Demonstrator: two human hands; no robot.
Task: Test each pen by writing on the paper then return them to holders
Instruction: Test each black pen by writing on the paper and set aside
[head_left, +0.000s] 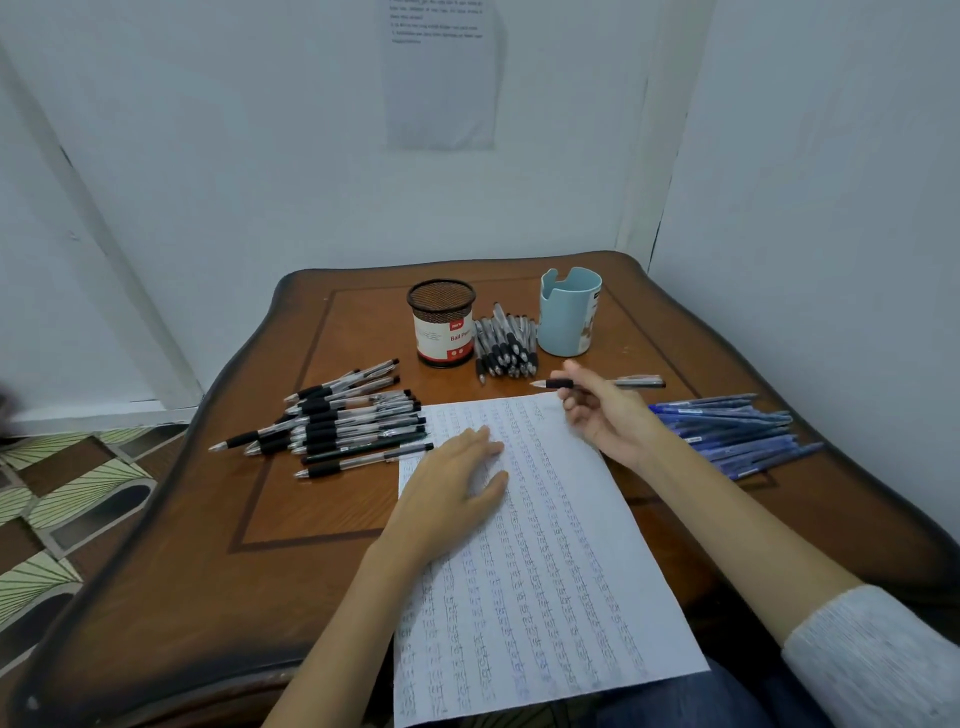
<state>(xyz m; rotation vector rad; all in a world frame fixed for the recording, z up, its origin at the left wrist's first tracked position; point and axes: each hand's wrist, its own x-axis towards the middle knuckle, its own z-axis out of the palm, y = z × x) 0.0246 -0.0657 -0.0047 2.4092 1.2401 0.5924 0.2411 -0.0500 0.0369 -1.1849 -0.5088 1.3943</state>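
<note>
pen (636, 383): light, stiff, slick barrel; best held at its black rubber grip; just past the far edge of the paper (545, 571).
right hand (608, 415): pinches the pen by that grip.
left hand (457, 478): flat, pressing the paper.

My left hand (457, 483) lies flat, fingers straight, on the upper left part of the paper (545, 571), which is covered in rows of writing. My right hand (608, 415) pinches a pen (634, 383) at its black grip, level, just beyond the paper's far right corner. The mesh holder (441, 322) and the blue holder (569, 317) stand upright on the table (208, 571), with a black pen pile (506, 345) between them. A larger black pen group (343, 421) lies to the left, and blue pens (737, 431) to the right.
</note>
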